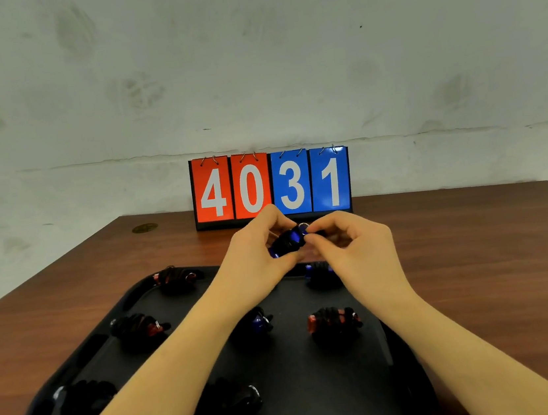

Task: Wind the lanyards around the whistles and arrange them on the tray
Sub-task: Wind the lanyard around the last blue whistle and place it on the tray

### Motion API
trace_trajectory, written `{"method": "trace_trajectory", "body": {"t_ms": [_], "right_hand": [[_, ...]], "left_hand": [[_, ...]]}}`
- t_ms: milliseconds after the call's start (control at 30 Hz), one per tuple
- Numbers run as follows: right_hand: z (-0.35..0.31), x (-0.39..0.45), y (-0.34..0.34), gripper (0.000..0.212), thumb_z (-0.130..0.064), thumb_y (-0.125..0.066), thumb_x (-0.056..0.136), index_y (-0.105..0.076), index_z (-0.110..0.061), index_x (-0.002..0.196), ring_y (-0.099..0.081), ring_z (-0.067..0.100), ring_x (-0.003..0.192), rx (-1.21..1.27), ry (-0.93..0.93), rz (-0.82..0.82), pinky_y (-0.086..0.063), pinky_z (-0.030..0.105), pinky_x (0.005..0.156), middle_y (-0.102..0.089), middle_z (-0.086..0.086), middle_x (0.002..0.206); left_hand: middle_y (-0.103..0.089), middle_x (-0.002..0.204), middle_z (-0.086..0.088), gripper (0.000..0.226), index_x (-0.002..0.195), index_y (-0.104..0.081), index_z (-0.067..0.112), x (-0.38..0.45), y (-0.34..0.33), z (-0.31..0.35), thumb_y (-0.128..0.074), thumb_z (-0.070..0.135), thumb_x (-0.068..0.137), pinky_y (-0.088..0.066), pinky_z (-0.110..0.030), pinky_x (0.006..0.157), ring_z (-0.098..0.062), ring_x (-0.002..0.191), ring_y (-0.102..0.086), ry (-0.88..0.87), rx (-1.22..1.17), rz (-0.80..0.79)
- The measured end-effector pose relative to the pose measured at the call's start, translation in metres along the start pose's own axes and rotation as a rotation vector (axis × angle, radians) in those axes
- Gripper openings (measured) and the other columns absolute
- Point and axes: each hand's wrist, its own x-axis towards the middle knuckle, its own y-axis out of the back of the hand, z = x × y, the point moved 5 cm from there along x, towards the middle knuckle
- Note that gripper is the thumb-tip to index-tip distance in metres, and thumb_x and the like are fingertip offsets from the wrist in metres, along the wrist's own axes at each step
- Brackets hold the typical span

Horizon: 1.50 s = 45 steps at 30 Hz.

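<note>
Above the far edge of the black tray [325,408] my left hand [257,250] and my right hand [348,236] both grip a blue whistle [292,239] with black lanyard cord wound round it. My right fingertips pinch its metal ring end. On the tray lie several wound whistles: a red one [176,278] at the far left, a red one [141,328] mid left, a blue one [257,323] in the middle, a red one [333,322] mid right, a blue one [320,272] at the far right, and two dark ones [82,399] [237,398] near me.
A flip scoreboard [272,187] reading 4031 stands at the back of the brown wooden table [478,251], against a pale wall. A small round brass-coloured disc [144,228] sits on the table's far left corner.
</note>
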Motion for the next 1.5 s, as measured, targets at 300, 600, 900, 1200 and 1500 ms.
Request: {"method": "trace_trajectory", "body": {"t_ms": [300, 600, 900, 1200, 1500], "right_hand": [[0.006, 0.004, 0.006, 0.015, -0.011, -0.068, 0.081, -0.069, -0.024, 0.088, -0.065, 0.006, 0.082, 0.1, -0.086, 0.014, -0.054, 0.02, 0.078, -0.069, -0.009, 0.083], [0.007, 0.004, 0.001, 0.017, -0.007, -0.07, 0.079, -0.071, -0.025, 0.08, -0.07, 0.017, 0.078, 0.294, -0.169, -0.055, -0.057, 0.041, 0.078, -0.072, 0.0, 0.08], [0.009, 0.003, 0.0, 0.009, -0.003, -0.069, 0.078, -0.073, -0.01, 0.08, -0.07, 0.022, 0.068, 0.498, -0.278, -0.061, -0.059, 0.033, 0.071, -0.071, 0.011, 0.069], [0.009, 0.005, 0.0, 0.009, -0.003, -0.066, 0.081, -0.072, -0.01, 0.082, -0.07, 0.019, 0.067, 0.439, -0.252, -0.083, -0.058, 0.025, 0.066, -0.072, 0.008, 0.072], [0.006, 0.007, 0.001, 0.01, -0.005, -0.067, 0.081, -0.069, -0.015, 0.081, -0.07, 0.016, 0.071, 0.338, -0.212, -0.067, -0.059, 0.034, 0.071, -0.071, 0.004, 0.077]], "left_hand": [[-0.064, 0.098, 0.012, 0.02, 0.094, -0.054, 0.022, 0.004, 0.002, 0.0, -0.067, 0.013, 0.081, -0.047, -0.005, 0.076, 0.006, 0.092, -0.061, 0.089, -0.257, -0.056], [-0.059, 0.102, 0.014, 0.041, 0.106, -0.058, 0.025, 0.001, 0.001, 0.003, -0.077, 0.025, 0.071, -0.049, -0.013, 0.079, -0.001, 0.094, -0.058, 0.048, 0.009, -0.038], [-0.043, 0.101, 0.011, 0.035, 0.104, -0.055, 0.013, -0.001, -0.002, 0.013, -0.074, 0.02, 0.076, -0.04, -0.002, 0.074, -0.003, 0.089, -0.047, -0.162, 0.317, -0.029], [-0.042, 0.127, 0.003, 0.057, 0.135, -0.042, 0.019, -0.002, -0.006, 0.017, -0.065, 0.029, 0.084, -0.036, -0.012, 0.089, -0.009, 0.113, -0.047, -0.173, 0.462, -0.09], [-0.048, 0.125, 0.009, 0.052, 0.127, -0.047, 0.024, 0.0, -0.005, 0.016, -0.066, 0.038, 0.08, -0.045, -0.019, 0.087, -0.006, 0.109, -0.051, -0.131, 0.447, -0.066]]}}
